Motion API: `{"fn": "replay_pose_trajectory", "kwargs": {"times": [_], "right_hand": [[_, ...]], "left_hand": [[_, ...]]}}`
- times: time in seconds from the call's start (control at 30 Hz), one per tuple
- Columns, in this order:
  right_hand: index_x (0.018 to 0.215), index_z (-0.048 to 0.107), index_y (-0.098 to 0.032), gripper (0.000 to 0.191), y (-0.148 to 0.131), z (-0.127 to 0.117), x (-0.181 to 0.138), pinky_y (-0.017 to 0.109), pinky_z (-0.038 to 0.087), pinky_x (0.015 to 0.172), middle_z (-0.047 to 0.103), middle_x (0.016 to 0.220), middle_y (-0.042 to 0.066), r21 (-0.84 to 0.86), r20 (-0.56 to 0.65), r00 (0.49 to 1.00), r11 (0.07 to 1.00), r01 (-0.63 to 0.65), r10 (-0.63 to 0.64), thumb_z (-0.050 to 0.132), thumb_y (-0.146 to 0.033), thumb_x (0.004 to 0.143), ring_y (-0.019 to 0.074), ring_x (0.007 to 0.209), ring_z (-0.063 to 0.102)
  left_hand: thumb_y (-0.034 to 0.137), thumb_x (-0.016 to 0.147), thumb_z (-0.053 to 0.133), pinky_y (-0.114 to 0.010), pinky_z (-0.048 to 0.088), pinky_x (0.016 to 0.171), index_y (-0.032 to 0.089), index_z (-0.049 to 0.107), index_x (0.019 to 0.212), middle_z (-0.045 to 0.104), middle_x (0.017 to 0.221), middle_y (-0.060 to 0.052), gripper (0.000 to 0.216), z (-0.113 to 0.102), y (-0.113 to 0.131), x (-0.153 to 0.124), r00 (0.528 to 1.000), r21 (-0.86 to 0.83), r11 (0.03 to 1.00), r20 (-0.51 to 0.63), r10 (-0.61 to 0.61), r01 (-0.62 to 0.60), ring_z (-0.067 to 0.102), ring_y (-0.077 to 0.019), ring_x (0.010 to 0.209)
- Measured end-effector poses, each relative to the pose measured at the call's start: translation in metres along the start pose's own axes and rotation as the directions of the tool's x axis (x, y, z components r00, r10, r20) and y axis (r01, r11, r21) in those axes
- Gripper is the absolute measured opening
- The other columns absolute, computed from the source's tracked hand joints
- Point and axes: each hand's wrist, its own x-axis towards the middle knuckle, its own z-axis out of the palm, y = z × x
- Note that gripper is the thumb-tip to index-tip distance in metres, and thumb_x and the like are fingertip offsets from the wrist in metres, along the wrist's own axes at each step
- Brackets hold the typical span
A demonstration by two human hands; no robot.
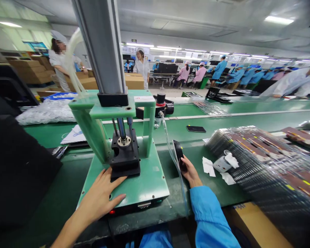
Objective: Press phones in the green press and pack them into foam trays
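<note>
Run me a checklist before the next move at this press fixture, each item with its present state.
1. The left hand is off the black press block: not ok, fingertips touch its base.
2. The right hand grips the black phone securely: ok, held on edge.
3. Space under the block is free: cannot tell, hidden.
4. The clear tube is away from the phone: not ok, it runs right beside it.
5. The red light on the fixture front is lit: ok.
</note>
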Motion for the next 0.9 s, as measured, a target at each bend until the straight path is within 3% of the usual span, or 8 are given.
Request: {"fn": "replay_pose_trajectory", "kwargs": {"times": [0.33,0.7,0.8,0.9], "right_hand": [[0.088,0.074,-0.023,0.033,-0.004,0.005,-0.006,0.020,0.053,0.052,0.071,0.078,-0.002,-0.042,-0.085,0.996,0.998,-0.041,0.037,0.082,-0.020,0.056,0.0139,0.063,0.063],[0.085,0.072,-0.021,0.032,-0.004,0.005,-0.007,0.020,0.056,0.053,0.071,0.078,-0.002,-0.056,-0.090,0.995,0.998,-0.037,0.032,0.083,-0.021,0.054,0.0120,0.057,0.062],[0.084,0.071,-0.022,0.034,-0.005,0.005,-0.006,0.018,0.056,0.054,0.071,0.077,-0.004,-0.053,-0.101,0.994,0.998,-0.042,0.037,0.083,-0.020,0.052,0.0105,0.058,0.062],[0.084,0.070,-0.025,0.035,-0.006,0.000,-0.005,0.019,0.057,0.056,0.070,0.077,-0.005,-0.080,-0.130,0.991,0.996,-0.034,0.023,0.083,-0.022,0.051,0.0100,0.059,0.062]], "left_hand": [[0.051,0.091,0.062,-0.064,0.039,0.110,0.030,0.059,0.137,0.049,0.145,-0.016,0.051,-0.015,0.010,0.003,0.988,-0.085,0.992,0.124,-0.088,0.099,0.040,-0.0383,0.138],[0.044,0.084,0.072,-0.060,0.036,0.114,0.027,0.054,0.141,0.045,0.148,-0.016,0.062,-0.018,0.012,0.005,0.987,-0.113,0.985,0.116,-0.114,0.127,0.039,-0.0370,0.139],[0.045,0.084,0.073,-0.057,0.038,0.114,0.023,0.049,0.144,0.046,0.147,-0.017,0.068,-0.019,0.016,0.010,0.978,-0.134,0.975,0.133,-0.158,0.176,0.042,-0.0356,0.137],[0.051,0.083,0.074,-0.062,0.033,0.114,0.021,0.054,0.140,0.053,0.140,-0.019,0.068,-0.018,0.028,0.019,0.962,-0.110,0.963,0.154,-0.228,0.246,0.044,-0.0393,0.134]]}}
